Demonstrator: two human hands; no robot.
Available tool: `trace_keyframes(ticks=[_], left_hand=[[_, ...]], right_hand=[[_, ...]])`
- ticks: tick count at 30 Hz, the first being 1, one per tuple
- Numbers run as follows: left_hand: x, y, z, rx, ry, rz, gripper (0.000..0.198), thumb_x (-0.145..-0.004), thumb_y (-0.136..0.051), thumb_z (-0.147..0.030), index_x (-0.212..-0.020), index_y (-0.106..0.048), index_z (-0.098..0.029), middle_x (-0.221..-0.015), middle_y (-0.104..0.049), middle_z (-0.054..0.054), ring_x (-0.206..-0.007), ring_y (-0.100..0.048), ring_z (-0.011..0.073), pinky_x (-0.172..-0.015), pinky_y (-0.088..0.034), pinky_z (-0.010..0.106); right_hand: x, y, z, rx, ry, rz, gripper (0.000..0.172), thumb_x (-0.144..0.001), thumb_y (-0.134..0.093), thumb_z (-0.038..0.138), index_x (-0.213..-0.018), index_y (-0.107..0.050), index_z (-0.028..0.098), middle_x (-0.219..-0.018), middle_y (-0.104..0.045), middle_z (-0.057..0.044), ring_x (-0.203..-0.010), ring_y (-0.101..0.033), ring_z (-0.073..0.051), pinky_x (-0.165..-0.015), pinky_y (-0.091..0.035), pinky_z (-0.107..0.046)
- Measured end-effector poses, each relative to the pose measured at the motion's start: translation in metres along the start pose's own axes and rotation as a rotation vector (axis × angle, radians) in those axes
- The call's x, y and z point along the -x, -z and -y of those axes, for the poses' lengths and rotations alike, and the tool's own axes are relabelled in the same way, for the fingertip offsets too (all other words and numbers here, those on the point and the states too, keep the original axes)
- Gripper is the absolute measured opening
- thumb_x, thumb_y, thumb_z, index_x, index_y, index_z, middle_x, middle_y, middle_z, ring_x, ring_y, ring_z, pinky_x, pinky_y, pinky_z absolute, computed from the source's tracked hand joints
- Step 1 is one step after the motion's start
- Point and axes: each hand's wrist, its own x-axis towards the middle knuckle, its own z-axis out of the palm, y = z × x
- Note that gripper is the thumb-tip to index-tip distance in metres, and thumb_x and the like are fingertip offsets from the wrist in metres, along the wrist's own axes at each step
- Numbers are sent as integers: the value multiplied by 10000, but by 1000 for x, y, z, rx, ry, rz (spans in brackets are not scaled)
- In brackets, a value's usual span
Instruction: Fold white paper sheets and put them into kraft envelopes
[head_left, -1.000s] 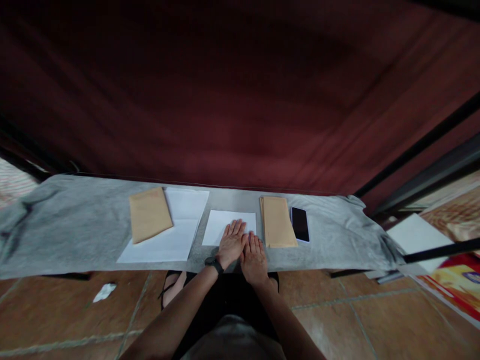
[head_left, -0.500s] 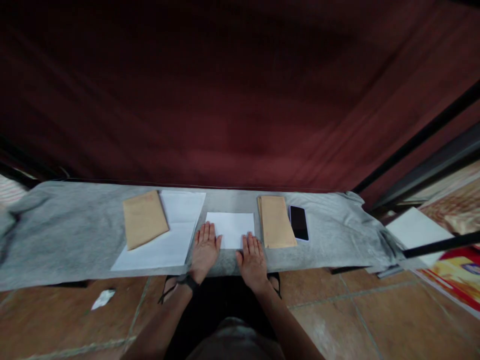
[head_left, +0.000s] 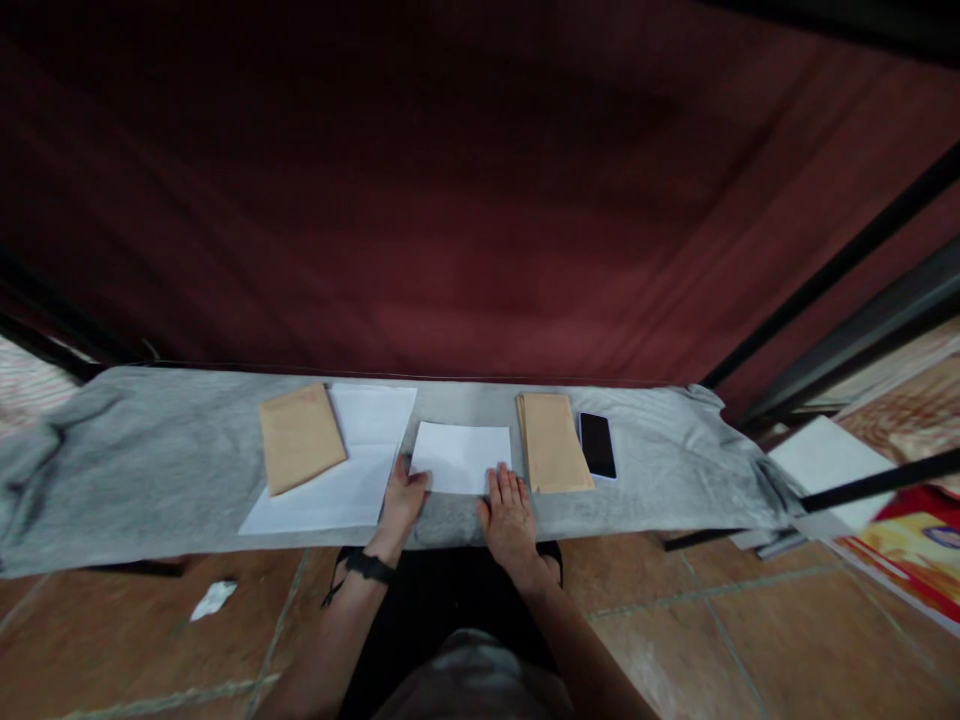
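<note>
A small white sheet of paper [head_left: 463, 457], apparently folded, lies in front of me on the grey cloth. My left hand [head_left: 403, 497] pinches its lower left corner, thumb on top and fingers at the edge, partly hidden. Flat on the lower right corner of the paper rests my right hand [head_left: 510, 510], fingers stretched out. Larger white sheets [head_left: 349, 490] are just left of my left hand, with a brown envelope [head_left: 301, 440] on top of them. Right of my right hand is a small stack of brown envelopes [head_left: 555, 445].
A phone [head_left: 598, 446] with a dark screen lies beside the envelope stack. The grey cloth [head_left: 180, 460] covers a long narrow bench. Behind it hangs a dark red curtain [head_left: 450, 250]. Black metal bars [head_left: 832, 270] stand at the right, and a white scrap [head_left: 214, 599] is on the tiled floor.
My left hand has gone from lying flat at the paper's left side to gripping its lower left corner. My right hand stays flat. The view has shifted slightly.
</note>
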Motion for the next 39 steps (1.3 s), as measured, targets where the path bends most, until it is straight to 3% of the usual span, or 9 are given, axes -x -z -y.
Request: trace_keyframes(ticks=[3, 8, 14, 18, 22, 25, 28, 34, 39], left_hand=[[9, 1, -4, 156, 131, 17, 332, -710, -625, -168, -1039, -656, -140, -641, -645, -30, -500, -598, 121, -475, -478, 218], [28, 2, -22, 376, 297, 54, 294, -716, -688, -114, -1008, -668, -146, -732, -720, 18, -567, -689, 138, -531, -537, 219], [45, 6, -48, 452, 177, 169, 370, -735, -811, -307, -1057, -697, -163, -1027, -769, 89, -791, -756, 207, -623, -583, 258], [45, 11, -52, 557, 97, 150, 601, -824, -705, -597, -1262, -644, -189, -1292, -693, 148, -1171, -679, 297, -895, -588, 386], [40, 14, -45, 527, 86, -9, 662, -762, -782, -553, -1309, -625, -215, -1407, -628, 132, -1360, -538, 307, -1075, -480, 408], [39, 14, -42, 547, 64, 103, 688, -685, -840, -511, -1257, -656, -175, -1210, -736, 119, -1177, -660, 309, -1005, -513, 397], [39, 17, -42, 500, 107, 225, 628, -649, -846, -528, -1124, -695, -144, -949, -778, 82, -886, -720, 262, -819, -554, 355], [26, 28, -35, 250, 76, 212, 487, -597, -828, -545, -908, -694, -195, -699, -700, -8, -645, -632, 165, -601, -465, 254], [1, 43, -26, 107, -98, 179, 279, -673, -752, -419, -839, -695, -203, -584, -611, -42, -553, -525, 128, -542, -384, 226]], right_hand=[[-1, -1, -2, -17, -2, -11, 565, -1011, -514, 316, -1531, -440, 110, -1595, -401, -185, -1467, -408, -315, -1216, -297, -508], [-8, 4, 8, -79, 0, 3, 608, -953, -537, 206, -1544, -418, 128, -1594, -417, -164, -1468, -406, -298, -1220, -297, -514], [-36, 27, 36, -335, -30, 29, 573, -916, -471, 107, -1480, -523, 192, -1514, -544, -102, -1369, -533, -238, -1175, -393, -412], [-62, 49, 38, -744, -255, 2, 390, -998, -445, 304, -1313, -667, 244, -1240, -737, -60, -1139, -686, -224, -991, -522, -339], [-79, 66, 35, -1227, -420, 63, 425, -899, -563, 563, -1043, -741, 205, -883, -778, -28, -839, -711, -225, -758, -557, -310], [-82, 70, 33, -1455, -520, 140, 420, -782, -677, 578, -985, -727, 213, -801, -765, -14, -748, -702, -220, -689, -554, -311], [-82, 65, 31, -1534, -603, 96, 361, -745, -711, 517, -960, -706, 227, -807, -772, -26, -825, -730, -242, -746, -578, -343], [-77, 37, 18, -1595, -826, -126, 266, -741, -699, 397, -949, -667, 235, -888, -795, -44, -832, -757, -263, -758, -618, -406], [-70, 31, 4, -1606, -806, -70, 251, -740, -720, 355, -955, -660, 239, -970, -794, -42, -871, -753, -233, -739, -611, -349]])
